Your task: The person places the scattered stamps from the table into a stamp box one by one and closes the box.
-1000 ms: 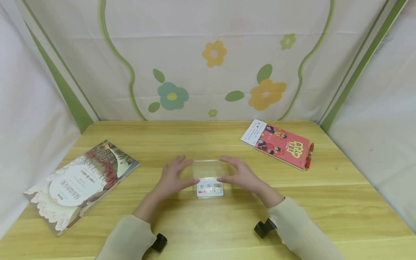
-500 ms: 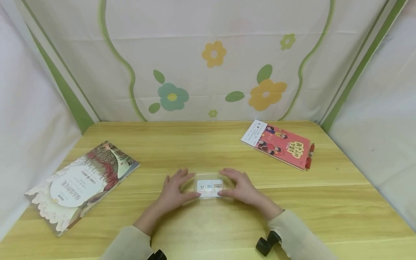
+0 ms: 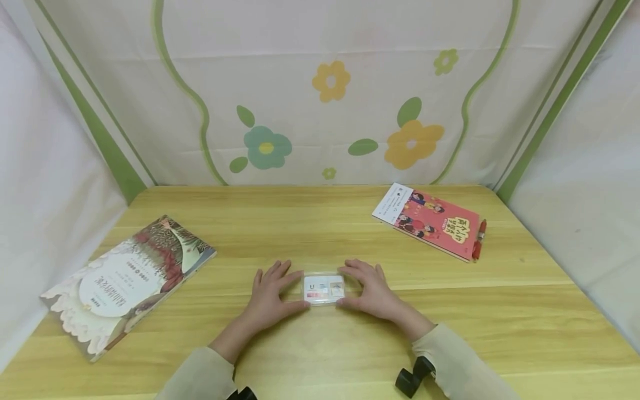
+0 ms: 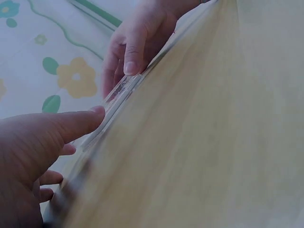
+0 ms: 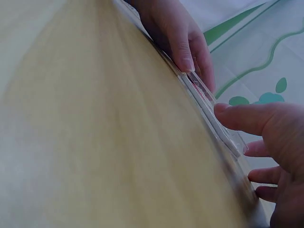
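A small flat clear plastic case (image 3: 324, 289) lies on the wooden table with its lid down. Through the lid shows a white printed card with a pink strip. My left hand (image 3: 272, 294) holds the case's left end, thumb at the near corner and index finger at the far one. At the opposite end my right hand (image 3: 369, 291) grips it the same way. In the left wrist view, the thumb tip (image 4: 97, 111) sits at the case's near edge. The right wrist view shows the other thumb (image 5: 223, 110) against that edge, the remaining fingers spread beyond it.
To the left lies a large illustrated book (image 3: 130, 286). A red book (image 3: 427, 222) rests at the back right, with a red pen (image 3: 479, 240) along its right edge. A flowered curtain (image 3: 310, 122) hangs behind the table (image 3: 300, 222).
The case's lid, raised a second ago, has come down over the card. Both hands lowered toward me with it and have stayed almost still over the last half second.
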`<state>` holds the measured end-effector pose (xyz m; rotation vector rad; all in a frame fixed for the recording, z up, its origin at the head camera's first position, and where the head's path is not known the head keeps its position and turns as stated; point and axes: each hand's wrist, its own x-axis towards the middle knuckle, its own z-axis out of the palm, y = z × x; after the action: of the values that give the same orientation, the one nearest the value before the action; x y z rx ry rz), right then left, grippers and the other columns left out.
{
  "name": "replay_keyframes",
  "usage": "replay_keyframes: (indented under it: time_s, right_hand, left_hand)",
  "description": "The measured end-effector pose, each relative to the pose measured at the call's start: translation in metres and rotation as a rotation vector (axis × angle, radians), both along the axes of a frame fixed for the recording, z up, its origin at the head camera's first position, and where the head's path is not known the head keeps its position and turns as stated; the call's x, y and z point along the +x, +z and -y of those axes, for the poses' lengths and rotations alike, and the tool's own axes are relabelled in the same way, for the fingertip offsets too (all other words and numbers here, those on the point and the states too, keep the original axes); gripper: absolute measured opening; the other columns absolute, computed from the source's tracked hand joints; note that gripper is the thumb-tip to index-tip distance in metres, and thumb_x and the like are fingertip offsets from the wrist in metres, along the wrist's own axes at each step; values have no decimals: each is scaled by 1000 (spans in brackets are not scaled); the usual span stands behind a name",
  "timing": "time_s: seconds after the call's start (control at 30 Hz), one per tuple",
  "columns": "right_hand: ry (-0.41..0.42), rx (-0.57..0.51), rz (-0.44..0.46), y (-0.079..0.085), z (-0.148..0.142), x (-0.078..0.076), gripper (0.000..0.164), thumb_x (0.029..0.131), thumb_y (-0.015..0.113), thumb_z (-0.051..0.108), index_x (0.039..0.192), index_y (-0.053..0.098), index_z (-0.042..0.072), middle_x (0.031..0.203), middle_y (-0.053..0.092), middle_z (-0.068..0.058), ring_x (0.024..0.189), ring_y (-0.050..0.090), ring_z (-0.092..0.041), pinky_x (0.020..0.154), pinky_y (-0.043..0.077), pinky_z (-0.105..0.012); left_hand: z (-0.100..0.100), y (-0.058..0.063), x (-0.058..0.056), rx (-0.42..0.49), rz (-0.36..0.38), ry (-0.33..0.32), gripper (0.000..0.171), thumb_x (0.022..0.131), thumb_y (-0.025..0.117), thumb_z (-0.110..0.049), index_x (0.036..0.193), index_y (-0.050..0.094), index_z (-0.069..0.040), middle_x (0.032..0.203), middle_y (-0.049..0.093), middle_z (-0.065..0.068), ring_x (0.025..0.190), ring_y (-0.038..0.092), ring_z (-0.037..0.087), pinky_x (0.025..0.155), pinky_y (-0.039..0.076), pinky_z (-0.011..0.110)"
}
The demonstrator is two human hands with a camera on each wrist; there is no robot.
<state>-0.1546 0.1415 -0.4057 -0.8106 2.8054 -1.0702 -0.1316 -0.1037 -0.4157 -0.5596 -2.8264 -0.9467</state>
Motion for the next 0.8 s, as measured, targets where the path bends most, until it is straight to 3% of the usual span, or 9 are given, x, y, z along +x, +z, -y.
replay_keyframes:
  time_s: [0.8]
  right_hand:
    - [0, 67, -15, -1, 1, 1, 61, 63, 73, 37, 113, 53, 8, 130, 37, -9, 123, 22, -28, 95, -2, -55]
  left_hand:
    - [-3, 0, 1, -71, -41, 10, 61, 66, 66, -51, 115, 56, -17, 132, 34, 15, 123, 21, 33, 94, 4, 57]
